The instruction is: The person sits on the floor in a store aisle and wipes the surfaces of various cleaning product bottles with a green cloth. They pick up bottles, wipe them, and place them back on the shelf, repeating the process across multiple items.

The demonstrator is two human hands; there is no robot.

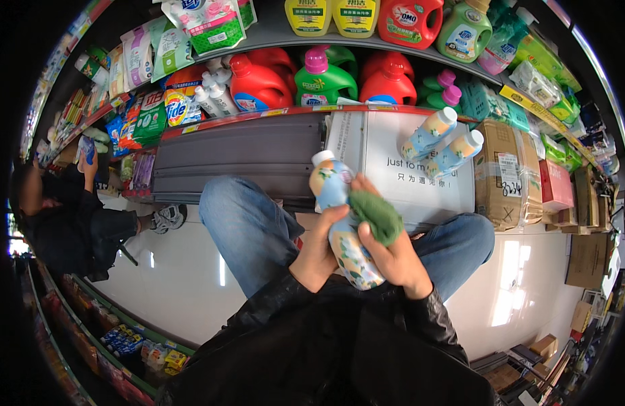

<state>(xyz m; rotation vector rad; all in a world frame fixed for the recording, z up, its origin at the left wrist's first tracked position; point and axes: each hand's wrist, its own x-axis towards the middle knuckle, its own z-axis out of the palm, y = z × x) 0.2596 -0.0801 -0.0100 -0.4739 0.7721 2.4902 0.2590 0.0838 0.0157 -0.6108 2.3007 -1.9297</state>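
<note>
A blue and peach floral bottle (333, 183) with a white cap lies slanted above my lap, its cap end pointing away from me. My left hand (320, 248) grips it from the left, thumb across its middle. On the other side my right hand (396, 254) presses a green cloth (377, 215) near the bottle, with the thumb over the cloth. Part of the bottle is hidden by my fingers. Two similar floral bottles, one farther (428, 133) and one nearer (453, 155), stand on a white box (393, 198) ahead to the right.
Red and green detergent jugs (325, 78) fill the shelf ahead. A dark grey metal base panel (236, 152) lies below it. A taped cardboard box (505, 177) stands right of the white box. At left, another person (69, 223) sits holding a blue item (87, 148).
</note>
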